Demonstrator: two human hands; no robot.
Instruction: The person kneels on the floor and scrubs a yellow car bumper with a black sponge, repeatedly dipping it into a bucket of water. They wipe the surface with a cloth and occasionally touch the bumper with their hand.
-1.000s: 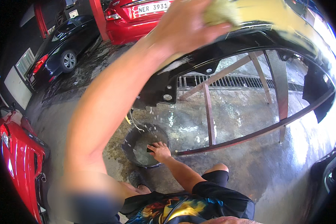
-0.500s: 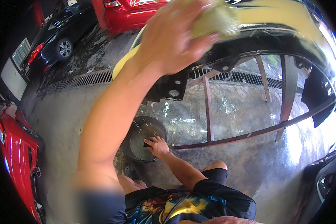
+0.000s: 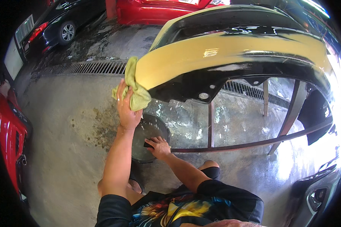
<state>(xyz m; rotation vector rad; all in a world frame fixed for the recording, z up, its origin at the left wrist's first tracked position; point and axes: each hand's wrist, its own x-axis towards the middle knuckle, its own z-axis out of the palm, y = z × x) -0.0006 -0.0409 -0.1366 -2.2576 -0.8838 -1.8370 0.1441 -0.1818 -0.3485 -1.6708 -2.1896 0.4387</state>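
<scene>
A car bumper [image 3: 212, 51], yellow with black areas and a wet sheen, lies across the upper part of the view. At its left end my left hand [image 3: 128, 113] grips a crumpled yellow-green cloth [image 3: 139, 97]. The cloth rests against the bumper's edge. Lower down, my right hand [image 3: 161, 148] reaches over a round dark bucket [image 3: 166, 128] with cloudy liquid in it. Between those fingers is a small black block [image 3: 147, 143], partly hidden by the hand. White drops show over the bucket just below the cloth.
A metal stand [image 3: 231, 145] with upright bars is under the bumper. A floor drain grate [image 3: 83, 68] runs behind it. Red bodywork [image 3: 11, 130] lies at the left, a grey bumper [image 3: 316, 196] at the lower right. Parked behind are a black car [image 3: 72, 15] and a red car [image 3: 147, 12].
My left hand has come down and left with the cloth, from the bumper's top face to its left end. My right hand stays at the bucket with the block.
</scene>
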